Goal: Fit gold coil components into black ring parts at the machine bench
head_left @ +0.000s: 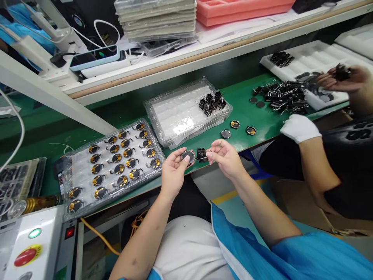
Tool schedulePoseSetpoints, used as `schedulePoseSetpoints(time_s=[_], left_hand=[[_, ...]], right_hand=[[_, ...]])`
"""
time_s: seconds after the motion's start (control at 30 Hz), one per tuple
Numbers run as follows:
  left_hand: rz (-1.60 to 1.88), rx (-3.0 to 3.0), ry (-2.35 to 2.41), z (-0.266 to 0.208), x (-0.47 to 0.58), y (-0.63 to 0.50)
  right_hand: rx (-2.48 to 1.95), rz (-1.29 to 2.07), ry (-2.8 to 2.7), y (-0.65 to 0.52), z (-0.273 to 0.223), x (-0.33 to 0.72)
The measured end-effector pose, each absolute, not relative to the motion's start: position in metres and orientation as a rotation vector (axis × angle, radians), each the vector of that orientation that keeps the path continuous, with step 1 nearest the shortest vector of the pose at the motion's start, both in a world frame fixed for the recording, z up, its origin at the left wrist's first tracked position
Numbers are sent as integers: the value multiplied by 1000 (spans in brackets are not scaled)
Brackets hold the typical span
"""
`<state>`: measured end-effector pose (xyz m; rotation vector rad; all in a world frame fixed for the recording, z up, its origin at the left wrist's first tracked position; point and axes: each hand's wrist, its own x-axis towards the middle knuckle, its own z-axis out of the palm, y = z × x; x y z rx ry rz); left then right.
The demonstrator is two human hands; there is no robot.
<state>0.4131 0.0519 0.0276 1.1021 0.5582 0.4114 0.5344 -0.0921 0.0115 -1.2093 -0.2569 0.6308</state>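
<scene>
Between finger and thumb, my left hand point(173, 171) holds a round dark disc part point(188, 156) with a metal rim, its flat face upward. My right hand point(225, 157) pinches the wire handle of a black binder clip point(201, 154). The clip is right beside the disc's right edge; whether it bites on the rim I cannot tell. Behind my hands, a few similar round parts point(225, 133) lie on the green bench. To the left, a clear tray point(84, 151) holds rows of round parts with orange-gold film and short black tails.
A stack of clear trays point(171, 112) carries a pile of binder clips point(212, 102). More clips point(287, 95) lie at right, near a co-worker's gloved hand point(301, 128) and bare hand point(340, 77). A shelf edge point(175, 64) runs above the bench. A red button point(26, 256) is at lower left.
</scene>
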Motion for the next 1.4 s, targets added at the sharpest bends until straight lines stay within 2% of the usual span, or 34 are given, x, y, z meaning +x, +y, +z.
schedulePoseSetpoints(time_s=[0.57, 0.67, 0.8, 0.93, 1.13, 1.23, 1.4], left_hand=[[434, 1174, 598, 24, 406, 45], [450, 1129, 614, 20, 403, 52], [387, 931, 675, 15, 398, 60], [240, 793, 788, 9, 396, 56], [116, 893, 786, 14, 391, 47], [43, 1033, 637, 20, 388, 45], [117, 1351, 566, 23, 388, 41]], right_hand=[[-1205, 645, -331, -83, 10, 517], [-1397, 655, -532, -91, 2, 539], [-1920, 422, -744, -94, -21, 571], [-2073, 567, -921, -87, -42, 580], [-1800, 509, -615, -84, -34, 577], [-1540, 643, -466, -84, -19, 568], [-1198, 690, -298, -78, 2, 545]])
